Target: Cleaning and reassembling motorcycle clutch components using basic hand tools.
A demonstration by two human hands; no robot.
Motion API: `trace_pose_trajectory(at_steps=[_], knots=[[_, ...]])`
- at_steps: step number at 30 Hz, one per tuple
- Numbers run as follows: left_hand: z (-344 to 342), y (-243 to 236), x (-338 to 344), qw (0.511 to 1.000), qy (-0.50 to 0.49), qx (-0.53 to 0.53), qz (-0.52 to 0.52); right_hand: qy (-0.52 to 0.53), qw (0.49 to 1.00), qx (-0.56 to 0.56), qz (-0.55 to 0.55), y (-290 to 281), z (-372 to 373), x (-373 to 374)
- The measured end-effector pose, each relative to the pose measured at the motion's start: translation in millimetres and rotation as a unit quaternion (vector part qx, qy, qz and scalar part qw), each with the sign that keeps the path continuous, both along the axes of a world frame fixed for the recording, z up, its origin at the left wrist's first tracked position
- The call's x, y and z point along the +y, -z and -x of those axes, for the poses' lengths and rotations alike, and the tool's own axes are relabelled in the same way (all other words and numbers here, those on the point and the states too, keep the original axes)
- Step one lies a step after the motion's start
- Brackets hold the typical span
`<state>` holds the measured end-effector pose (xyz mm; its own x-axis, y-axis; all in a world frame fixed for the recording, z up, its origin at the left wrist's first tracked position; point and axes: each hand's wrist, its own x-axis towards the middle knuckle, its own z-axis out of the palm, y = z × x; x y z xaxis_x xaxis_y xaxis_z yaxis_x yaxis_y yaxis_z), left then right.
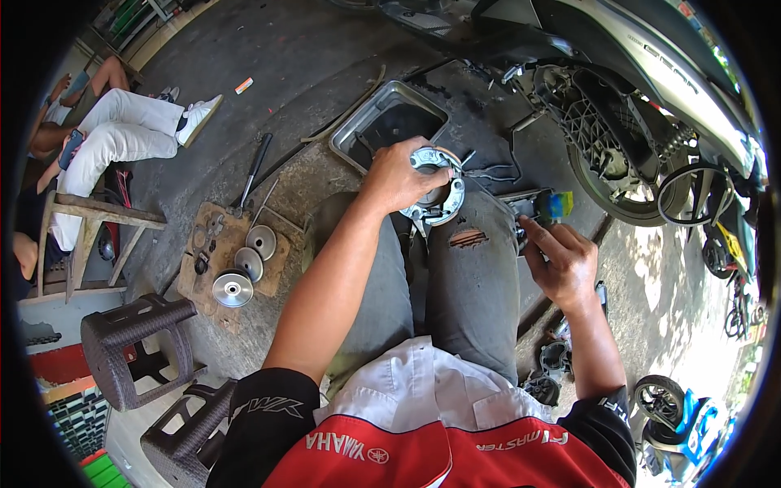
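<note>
My left hand (396, 179) grips a round silver clutch shoe assembly (456, 197) above my knees. Its thumb reaches into the open middle, and the fingers hide part of the rim. Beside my right knee is my right hand (565, 264), its index finger pointing forward and the other fingers curled. Any small thing in its fingertips is too small to make out. Just beyond those fingertips lies a blue, green and yellow item (560, 205). Dark tool handles (494, 172) show just past the clutch.
A metal tray (337, 143) lies ahead on the floor. Metal pulley discs (233, 289) rest on cardboard (199, 268) at the left, near a hammer (259, 163). A scooter's rear wheel (634, 213) stands at the far right. Plastic stools (134, 354) and a seated person (122, 134) are left.
</note>
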<state>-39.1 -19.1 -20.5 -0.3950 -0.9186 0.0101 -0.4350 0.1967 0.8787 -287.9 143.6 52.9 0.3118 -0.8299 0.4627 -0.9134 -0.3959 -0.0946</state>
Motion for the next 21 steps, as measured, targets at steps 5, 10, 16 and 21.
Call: trace_pose_trajectory(at_steps=[5,10,16,21], knots=[[1,-1,2,1.0,-0.004,-0.008,0.013,-0.023,0.998,0.057,-0.024,-27,-2,-5],[4,0,4,0.997,-0.021,0.013,0.07,-0.052,0.986,0.144,-0.072,-49,-9,-10],[6,0,8,0.993,-0.026,0.012,0.117,-0.096,0.972,0.184,-0.11,-92,-27,-27],[5,3,9,0.993,-0.025,-0.003,0.119,-0.129,0.94,0.26,-0.179,-129,-43,-60]])
